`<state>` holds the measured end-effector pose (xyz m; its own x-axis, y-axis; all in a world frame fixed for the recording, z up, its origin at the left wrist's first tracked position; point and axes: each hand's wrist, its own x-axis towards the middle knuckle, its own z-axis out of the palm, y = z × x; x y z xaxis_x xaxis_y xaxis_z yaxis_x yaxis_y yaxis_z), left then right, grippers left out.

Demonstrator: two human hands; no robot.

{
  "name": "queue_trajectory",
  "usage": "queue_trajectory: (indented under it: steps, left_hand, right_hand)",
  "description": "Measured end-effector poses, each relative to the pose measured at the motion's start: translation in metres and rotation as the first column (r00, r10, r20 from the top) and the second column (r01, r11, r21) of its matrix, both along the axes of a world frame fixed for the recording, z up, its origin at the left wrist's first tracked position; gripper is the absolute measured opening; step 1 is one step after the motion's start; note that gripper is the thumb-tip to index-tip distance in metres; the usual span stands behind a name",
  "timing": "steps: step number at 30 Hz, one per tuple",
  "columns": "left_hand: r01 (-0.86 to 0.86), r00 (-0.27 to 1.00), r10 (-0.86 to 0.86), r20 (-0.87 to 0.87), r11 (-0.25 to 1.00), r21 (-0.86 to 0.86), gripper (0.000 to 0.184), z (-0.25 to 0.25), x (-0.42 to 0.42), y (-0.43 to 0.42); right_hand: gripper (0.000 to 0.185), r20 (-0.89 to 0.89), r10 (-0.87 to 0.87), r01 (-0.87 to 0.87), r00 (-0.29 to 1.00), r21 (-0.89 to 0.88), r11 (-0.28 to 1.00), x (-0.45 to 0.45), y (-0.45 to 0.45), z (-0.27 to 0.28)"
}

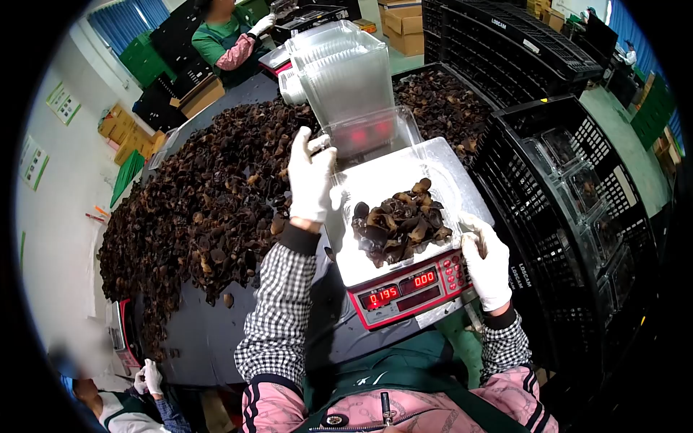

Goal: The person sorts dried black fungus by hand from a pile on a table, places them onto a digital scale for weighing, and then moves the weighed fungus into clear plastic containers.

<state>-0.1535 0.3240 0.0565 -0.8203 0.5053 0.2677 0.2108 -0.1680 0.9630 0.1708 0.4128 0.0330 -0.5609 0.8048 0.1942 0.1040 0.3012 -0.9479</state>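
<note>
A clear plastic box (345, 254) with its hinged lid (406, 130) raised stands on a red and white digital scale (364, 317). Dark wood ear mushrooms (401, 225) lie heaped inside it. The scale's red digits read 0.195 and 0.00. My left hand (312, 180), in a white glove, is closed at the box's left side, with curled fingers by the lid's edge. On the opposite side my right hand (487, 263), also gloved, pinches the box's front right rim. Its fingertips are partly hidden.
A large pile of wood ears (209, 202) covers the dark table (209, 335). Stacked clear boxes (346, 72) stand behind the scale. At right, a black crate (613, 159) holds packed boxes. One co-worker (227, 43) is at the far end, another (137, 404) at lower left.
</note>
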Motion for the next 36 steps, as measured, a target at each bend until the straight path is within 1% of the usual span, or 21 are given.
queue_trajectory:
  steps: [3,4,5,6,7,8,9,11,12,13,15,16,17,18,20,23,25,28,29,33,36]
  left_hand:
    - [0.171,0.975,-0.192,0.108,0.969,0.178,0.054,0.051,0.046,-0.042]
    - [0.288,0.937,-0.274,-0.215,0.957,0.034,0.058,0.043,0.045,-0.063]
    - [0.244,0.890,-0.246,-0.384,0.968,-0.056,0.061,0.042,0.062,-0.079]
    - [0.216,0.894,-0.275,-0.355,0.956,-0.196,0.052,0.040,0.081,-0.097]
    - [0.228,0.773,-0.352,-0.528,0.930,-0.287,0.033,0.039,0.093,-0.106]
    - [0.096,0.657,-0.338,-0.675,0.924,-0.369,0.025,0.036,0.110,-0.114]
    - [-0.031,0.568,-0.332,-0.753,0.906,-0.423,0.031,0.037,0.128,-0.115]
    - [-0.035,0.616,-0.295,-0.730,0.916,-0.399,0.038,0.019,0.141,-0.117]
    - [-0.039,0.631,-0.267,-0.728,0.927,-0.374,0.038,0.004,0.142,-0.123]
    - [-0.097,0.635,-0.236,-0.735,0.920,-0.379,0.048,0.001,0.145,-0.126]
    - [-0.098,0.777,-0.098,-0.622,0.957,-0.273,0.059,-0.004,0.151,-0.123]
    - [-0.030,0.930,-0.100,-0.353,0.938,-0.347,0.063,0.002,0.154,-0.123]
    - [0.052,0.996,-0.079,-0.051,0.914,-0.403,0.068,0.010,0.157,-0.124]
    - [0.135,0.989,-0.149,-0.011,0.921,-0.366,0.069,-0.001,0.143,-0.124]
    - [0.313,0.937,-0.245,0.247,0.906,-0.287,0.069,-0.004,0.129,-0.127]
    - [0.474,0.774,-0.359,0.521,0.874,-0.102,0.058,0.007,0.134,-0.119]
    - [0.470,0.718,-0.370,0.590,0.882,-0.019,0.060,-0.001,0.137,-0.117]
    - [0.434,0.800,-0.390,0.455,0.901,0.009,0.064,-0.008,0.147,-0.119]
    - [0.370,0.835,-0.332,0.439,0.929,-0.001,0.069,0.004,0.162,-0.119]
    - [0.377,0.859,-0.371,0.353,0.925,0.053,0.069,0.010,0.176,-0.119]
    - [0.321,0.874,-0.359,0.327,0.932,0.167,0.070,0.017,0.189,-0.107]
  right_hand:
    - [0.028,-0.093,0.058,-0.084,0.994,-0.297,0.951,0.001,0.003,-0.002]
    - [0.027,-0.125,0.066,-0.108,0.990,-0.363,0.926,0.000,0.003,0.002]
    - [0.026,-0.160,0.066,-0.129,0.985,-0.424,0.897,0.000,0.003,0.005]
    - [0.028,-0.157,0.053,-0.121,0.986,-0.468,0.875,0.000,0.004,0.007]
    - [0.030,-0.224,0.047,-0.151,0.973,-0.475,0.867,-0.002,0.004,0.006]
    - [0.034,-0.233,0.054,-0.175,0.971,-0.538,0.825,-0.002,0.006,-0.002]
    - [0.039,-0.244,0.044,-0.184,0.969,-0.591,0.785,0.003,0.008,-0.009]
    - [0.034,-0.285,0.121,-0.255,0.951,-0.504,0.825,0.005,0.007,-0.013]
    - [0.029,-0.189,0.165,-0.237,0.968,-0.478,0.846,0.005,0.003,0.005]
    - [0.025,-0.227,0.158,-0.253,0.961,-0.490,0.834,0.002,0.003,0.003]
    - [0.025,-0.242,0.179,-0.282,0.954,-0.511,0.812,0.001,0.006,0.004]
    - [0.025,-0.218,0.190,-0.279,0.957,-0.531,0.800,0.002,0.007,0.008]
    - [0.025,-0.195,0.208,-0.282,0.959,-0.551,0.785,0.002,0.008,0.012]
    - [0.026,-0.198,0.208,-0.284,0.958,-0.543,0.790,0.000,0.009,0.013]
    - [0.026,-0.217,0.224,-0.308,0.950,-0.541,0.783,-0.003,0.009,0.010]
    - [0.026,-0.262,0.235,-0.343,0.936,-0.528,0.777,-0.005,0.011,-0.001]
    - [0.025,-0.329,0.216,-0.362,0.919,-0.492,0.792,-0.006,0.007,-0.013]
    - [0.021,-0.343,0.145,-0.302,0.928,-0.466,0.832,0.001,-0.006,-0.002]
    - [0.021,-0.339,0.142,-0.290,0.930,-0.440,0.850,0.003,-0.008,0.000]
    - [0.021,-0.362,0.047,-0.195,0.931,-0.385,0.902,0.018,-0.016,0.012]
    - [0.035,-0.493,0.001,-0.270,0.870,-0.476,0.837,0.031,-0.022,0.027]
